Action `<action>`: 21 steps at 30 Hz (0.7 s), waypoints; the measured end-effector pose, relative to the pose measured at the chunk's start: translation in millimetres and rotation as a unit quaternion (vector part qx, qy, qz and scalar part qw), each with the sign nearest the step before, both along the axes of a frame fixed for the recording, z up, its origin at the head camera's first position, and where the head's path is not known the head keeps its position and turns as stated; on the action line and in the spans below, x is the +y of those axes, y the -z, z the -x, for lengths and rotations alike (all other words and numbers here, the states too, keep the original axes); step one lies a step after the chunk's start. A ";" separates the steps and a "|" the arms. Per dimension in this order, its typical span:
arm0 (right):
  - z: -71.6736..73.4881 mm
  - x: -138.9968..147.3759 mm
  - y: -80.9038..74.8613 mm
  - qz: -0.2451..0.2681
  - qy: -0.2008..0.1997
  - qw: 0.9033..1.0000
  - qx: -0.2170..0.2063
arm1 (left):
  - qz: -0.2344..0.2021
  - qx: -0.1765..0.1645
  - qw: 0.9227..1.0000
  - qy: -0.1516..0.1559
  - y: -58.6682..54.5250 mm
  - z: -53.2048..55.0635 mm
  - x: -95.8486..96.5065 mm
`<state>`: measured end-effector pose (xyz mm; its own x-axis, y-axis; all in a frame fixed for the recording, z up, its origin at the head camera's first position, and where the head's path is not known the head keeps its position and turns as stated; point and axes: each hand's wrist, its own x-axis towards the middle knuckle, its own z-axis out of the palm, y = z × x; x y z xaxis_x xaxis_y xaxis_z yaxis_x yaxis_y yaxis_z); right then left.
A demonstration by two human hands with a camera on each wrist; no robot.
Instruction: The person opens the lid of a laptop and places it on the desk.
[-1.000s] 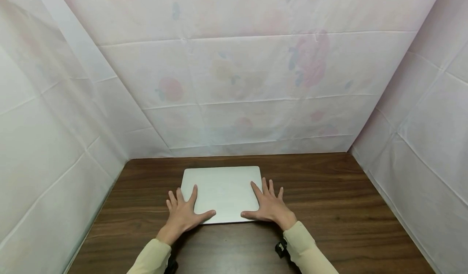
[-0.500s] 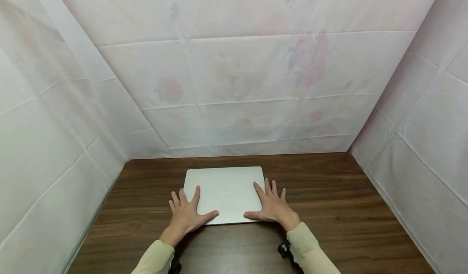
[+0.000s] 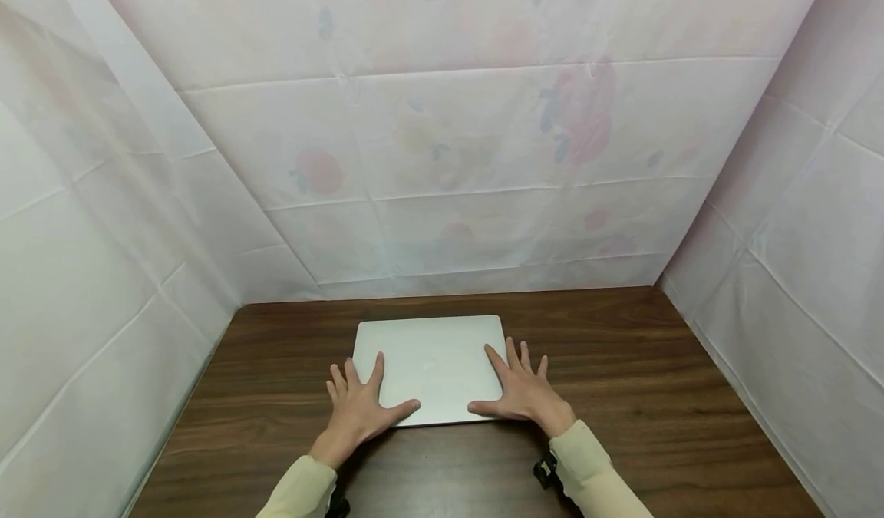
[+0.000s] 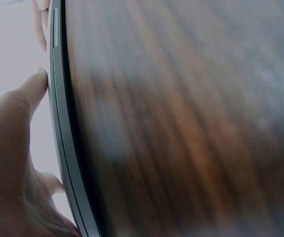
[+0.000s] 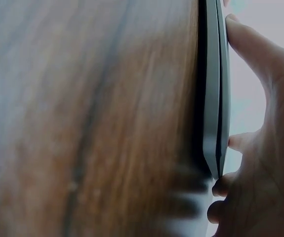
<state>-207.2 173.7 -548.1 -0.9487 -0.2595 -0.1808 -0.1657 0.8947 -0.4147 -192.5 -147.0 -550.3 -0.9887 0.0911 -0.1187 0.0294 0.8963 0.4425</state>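
Observation:
A closed silver laptop (image 3: 438, 372) lies flat on the wooden table, a faint logo on its lid. My left hand (image 3: 355, 410) rests over its left side with fingers spread, thumb and index finger on the lid and the other fingers past the side edge. Mirroring it, my right hand (image 3: 526, 394) touches the right side with straight, spread fingers, its thumb along the front edge. In the left wrist view the thumb tip meets the laptop's front edge (image 4: 65, 128). The right wrist view shows the thumb and index finger against the lid, near the laptop's corner (image 5: 213, 153).
The dark wood table (image 3: 621, 395) extends around the laptop on every side. White printed sheets (image 3: 442, 157) hang at the back and along both sides. Black wrist straps (image 3: 545, 470) sit under the light sleeves (image 3: 580, 449).
Both hands and the laptop have shifted a little to the right together across the table. The fingers keep the same spread pose. The head view has shifted very slightly.

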 end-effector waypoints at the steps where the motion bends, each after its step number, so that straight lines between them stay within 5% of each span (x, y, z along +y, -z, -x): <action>1: 0.1 0.7 0.2 0.000 0.000 1.000 0.001 | 0.000 0.000 1.000 0.000 0.3 -0.1 0.7; 21: 0.2 13.0 -2.8 -0.001 0.004 1.000 -0.004 | -0.008 0.005 1.000 0.007 0.3 -0.4 15.0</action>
